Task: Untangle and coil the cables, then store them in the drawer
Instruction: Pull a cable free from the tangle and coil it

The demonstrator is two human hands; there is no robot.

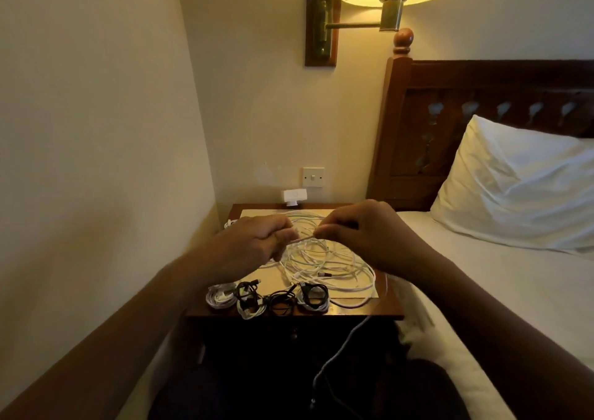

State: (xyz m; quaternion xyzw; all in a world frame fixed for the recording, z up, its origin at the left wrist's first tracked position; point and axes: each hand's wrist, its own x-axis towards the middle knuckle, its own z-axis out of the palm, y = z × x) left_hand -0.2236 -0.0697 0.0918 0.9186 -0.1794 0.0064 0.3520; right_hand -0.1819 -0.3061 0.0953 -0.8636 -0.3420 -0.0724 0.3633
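- the bed (501, 291) is lying just to the right of the nightstand (390, 310).
- the nightstand is carrying the cables on its top.
- the loose white tangle (324, 259) is sprawling across the middle of that top, with one strand trailing over the front edge.
- the left hand (257, 242) and right hand (363, 233) are hovering above the tangle, each pinching one white strand between curled fingers.
- small coiled bundles (270, 297), white and black, are sitting in a row along the front edge.

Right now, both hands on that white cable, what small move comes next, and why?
Probably draw the left hand and right hand apart, sliding the white cable through to free it from the loose pile below. Both pinch one short stretch; the pile lies uncoiled, unlike the coiled bundles nearby.
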